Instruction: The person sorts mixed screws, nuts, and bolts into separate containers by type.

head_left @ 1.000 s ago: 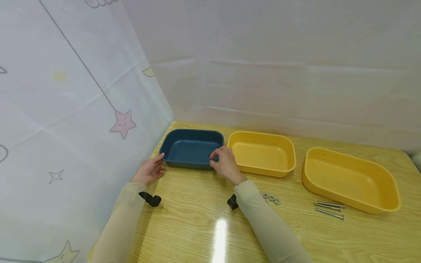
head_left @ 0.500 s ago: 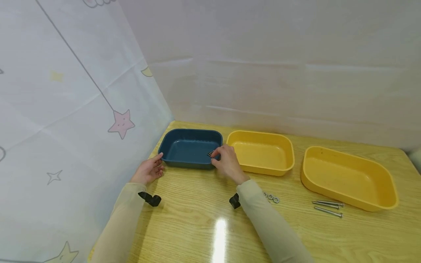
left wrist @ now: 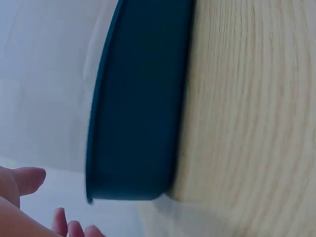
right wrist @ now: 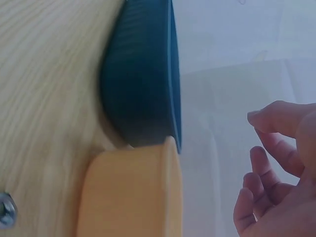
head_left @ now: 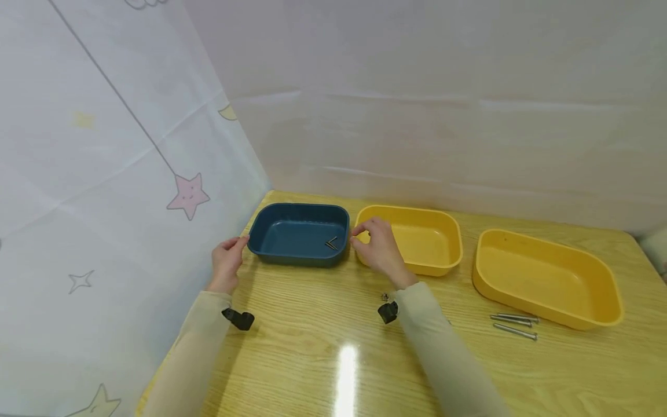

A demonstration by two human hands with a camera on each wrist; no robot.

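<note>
Several small dark screws (head_left: 332, 243) lie on the floor of the blue tray (head_left: 292, 259), toward its right end. My right hand (head_left: 383, 246) hovers over the left end of the middle yellow tray (head_left: 448, 266). Its fingers are loosely bent and nothing is between them, as the right wrist view shows. Beside the blue tray's left front corner is my left hand (head_left: 226, 266). In the left wrist view its thumb (left wrist: 30, 180) stands apart from the tray wall, and it holds nothing.
Another yellow tray (head_left: 547, 307) stands at the right, with several long bolts (head_left: 513, 325) in front of it. A metal nut (head_left: 385, 297) shows beside the right wrist; the right sleeve covers the table there. A patterned cloth (head_left: 104, 220) borders the left side.
My right hand has let go of the screws in the blue tray and moved right, over the middle yellow tray. My left hand has shifted slightly left and back from the blue tray's corner.
</note>
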